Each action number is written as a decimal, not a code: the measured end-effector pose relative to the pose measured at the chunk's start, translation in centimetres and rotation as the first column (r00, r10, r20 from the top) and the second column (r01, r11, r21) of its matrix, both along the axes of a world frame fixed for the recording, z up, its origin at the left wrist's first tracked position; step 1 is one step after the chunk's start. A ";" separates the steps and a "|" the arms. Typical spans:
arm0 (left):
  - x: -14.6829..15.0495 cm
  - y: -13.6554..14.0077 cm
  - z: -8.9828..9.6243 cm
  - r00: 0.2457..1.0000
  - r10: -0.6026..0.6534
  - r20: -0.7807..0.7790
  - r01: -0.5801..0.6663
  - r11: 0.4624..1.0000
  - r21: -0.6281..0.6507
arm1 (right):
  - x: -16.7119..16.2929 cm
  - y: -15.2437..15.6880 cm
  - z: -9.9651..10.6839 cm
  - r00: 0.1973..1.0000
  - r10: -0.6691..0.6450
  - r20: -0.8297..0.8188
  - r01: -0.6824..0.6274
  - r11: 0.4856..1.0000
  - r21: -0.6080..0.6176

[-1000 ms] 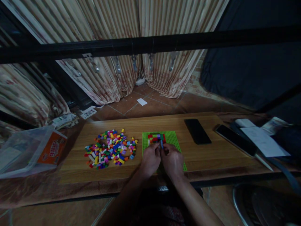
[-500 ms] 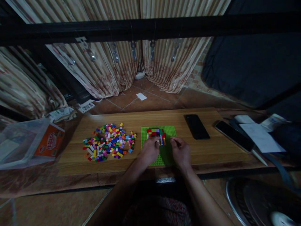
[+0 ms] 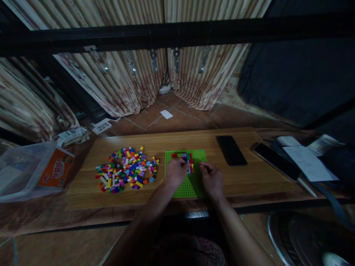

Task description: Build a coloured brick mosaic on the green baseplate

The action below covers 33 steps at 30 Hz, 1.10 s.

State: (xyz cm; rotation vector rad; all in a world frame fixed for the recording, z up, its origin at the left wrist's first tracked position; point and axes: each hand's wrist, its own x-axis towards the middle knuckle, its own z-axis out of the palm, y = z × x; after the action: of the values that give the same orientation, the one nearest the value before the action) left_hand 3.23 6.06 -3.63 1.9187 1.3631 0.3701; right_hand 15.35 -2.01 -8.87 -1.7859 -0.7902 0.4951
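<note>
A green studded baseplate [image 3: 191, 190] lies on the wooden board, with a low frame of coloured toy bricks [image 3: 190, 158] built on its far half. My left hand [image 3: 176, 171] is over the left and near side of this frame, its fingers bent together at the bricks; whatever they grip is hidden. Beside the plate's right edge, my right hand [image 3: 213, 179] holds thumb and fingers in a pinch, apart from the frame. Anything between those fingertips is too small to make out. To the left spreads a pile of loose toy bricks [image 3: 133, 168].
Right of the plate lies a black phone [image 3: 231, 150], and a second phone [image 3: 277, 160] rests at the wooden board's [image 3: 257, 177] right end near papers. A clear plastic bin [image 3: 24, 170] with an orange label stands at left. Striped curtains [image 3: 119, 81] hang behind.
My left hand has shifted slightly forward and covers more of the brick frame. The right hand keeps its pinch beside the plate. The whole view has moved a little.
</note>
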 end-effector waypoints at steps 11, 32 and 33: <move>0.5 0.3 -0.7 0.996 0.082 0.019 -0.081 0.995 -0.055 | -0.4 -0.3 -0.3 0.986 0.049 0.160 -0.029 0.992 -0.126; -8.4 -6.0 -2.2 0.956 0.044 0.289 -0.074 0.993 0.094 | 1.4 -0.8 -2.5 0.964 0.107 0.244 -0.105 0.994 -0.021; -9.8 -6.6 -2.4 0.955 0.066 0.290 -0.097 0.991 0.095 | 1.3 -0.9 -2.3 0.962 0.102 0.253 -0.102 0.995 -0.013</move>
State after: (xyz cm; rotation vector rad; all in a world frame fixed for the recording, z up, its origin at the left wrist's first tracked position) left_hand -6.60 -0.57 -6.08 1.8138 1.2516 0.7472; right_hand 16.68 -2.89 -11.16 -1.8374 -1.0630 0.3365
